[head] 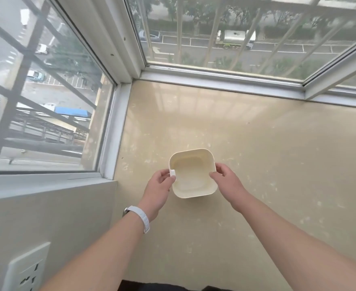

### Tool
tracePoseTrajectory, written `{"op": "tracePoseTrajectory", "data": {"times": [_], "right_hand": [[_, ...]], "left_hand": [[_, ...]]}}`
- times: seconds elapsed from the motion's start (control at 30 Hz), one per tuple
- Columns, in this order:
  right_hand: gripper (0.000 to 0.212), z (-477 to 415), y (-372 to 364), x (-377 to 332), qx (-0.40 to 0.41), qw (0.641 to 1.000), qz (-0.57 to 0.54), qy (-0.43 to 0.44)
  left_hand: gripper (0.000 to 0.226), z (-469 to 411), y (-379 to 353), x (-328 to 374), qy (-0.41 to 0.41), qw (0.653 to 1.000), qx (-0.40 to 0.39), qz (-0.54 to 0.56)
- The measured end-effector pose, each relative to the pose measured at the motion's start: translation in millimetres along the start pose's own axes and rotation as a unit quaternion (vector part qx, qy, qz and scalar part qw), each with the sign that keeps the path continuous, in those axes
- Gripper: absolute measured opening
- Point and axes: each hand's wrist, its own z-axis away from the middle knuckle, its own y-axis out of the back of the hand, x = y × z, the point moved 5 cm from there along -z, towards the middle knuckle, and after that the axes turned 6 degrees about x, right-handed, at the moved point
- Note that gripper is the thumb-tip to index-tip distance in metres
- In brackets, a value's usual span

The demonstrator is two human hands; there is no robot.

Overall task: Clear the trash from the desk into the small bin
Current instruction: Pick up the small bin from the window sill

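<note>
A small cream square bin (202, 191) with rounded corners sits upright on the beige sill surface (277, 164), and nothing shows inside it. My left hand (159, 190) grips its left rim, thumb on a small white tab. My right hand (227, 178) holds the right rim, fingers curled over the edge. No trash is in view.
Window frames (214, 77) close off the surface at the back and left, with barred glass beyond. A wall with a white power socket (25, 269) stands at the lower left. A white watch band (140, 217) is on my left wrist.
</note>
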Motion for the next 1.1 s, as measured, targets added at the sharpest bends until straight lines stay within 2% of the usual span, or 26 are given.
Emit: {"op": "tracePoseTrajectory", "data": {"times": [0.3, 0.57, 0.93, 1.1], "right_hand": [[0.036, 5.2, -2.4, 4.5, 0.002, 0.998, -0.054, 0.013], [0.035, 38.7, 17.5, -7.0, 0.017, 0.994, -0.099, 0.045], [0.038, 139.0, 52.1, -23.8, 0.036, 0.976, -0.16, 0.14], [0.036, 194.8, 73.9, -23.1, 0.055, 0.967, -0.158, 0.19]], "left_hand": [[0.022, 6.4, -0.7, 2.7, -0.009, 1.0, 0.0, 0.0], [0.025, 36.1, -4.9, 26.1, -0.064, 0.998, -0.014, -0.01], [0.025, 135.1, 2.6, 66.8, -0.174, 0.984, 0.003, 0.027], [0.025, 188.2, 2.0, 76.7, -0.219, 0.974, -0.013, 0.053]]}}
